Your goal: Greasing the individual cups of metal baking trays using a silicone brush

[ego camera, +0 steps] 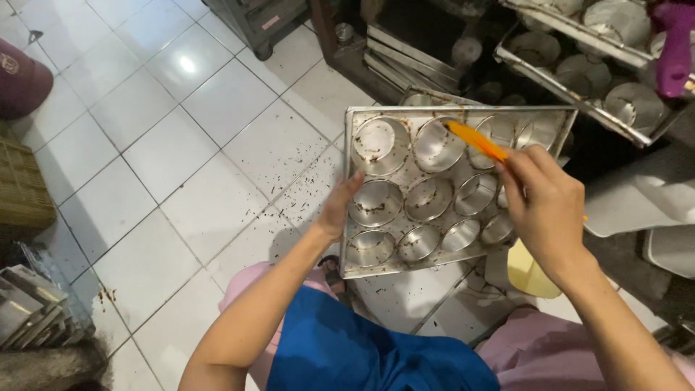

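Observation:
A metal baking tray (350,145) with several round metal cups, dotted with dark crumbs, is tilted above my lap. My left hand (338,208) grips its left edge, thumb on the rim. My right hand (544,205) holds an orange scraper (474,141), whose tip reaches into a cup in the tray's upper row. Crumbs cling to the tray bottom between the cups.
Dark crumbs lie scattered on the white tiled floor (181,145) left of the tray. Racks with more metal cup trays (579,65) stand at the upper right. A stack of metal trays (29,311) sits at the lower left, a woven basket (22,188) above it.

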